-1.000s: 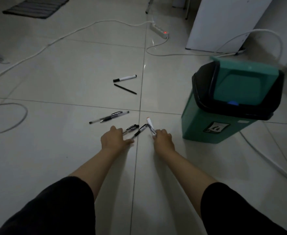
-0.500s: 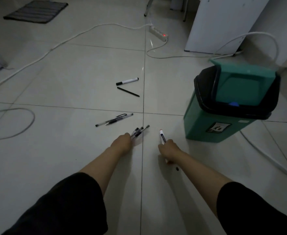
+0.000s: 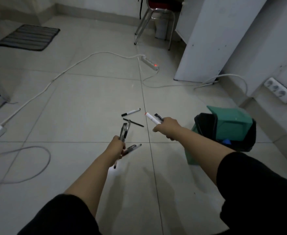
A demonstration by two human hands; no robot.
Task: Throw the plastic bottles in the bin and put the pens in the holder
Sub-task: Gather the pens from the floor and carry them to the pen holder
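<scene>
1. Pens are now being carried clear of the floor: left hand (image 3: 118, 145) is clamping a bundle of pens (image 3: 125, 133); right hand (image 3: 167, 127) is gripping a white marker (image 3: 152, 118).
2. Two loose pens (image 3: 131, 112) are lying at 12 o'clock.
3. Bin (image 3: 224, 133) is standing at 3 o'clock; holder is not showing.
4. Cable (image 3: 42, 89) is crossing open floor (image 3: 88, 99) at 10 o'clock.

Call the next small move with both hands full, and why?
Probably reach forward for the two pens on the floor: the white marker and thin black pen lie just beyond the hands. The left hand holds a bunch of pens, the right hand a white marker. No holder is visible.
</scene>
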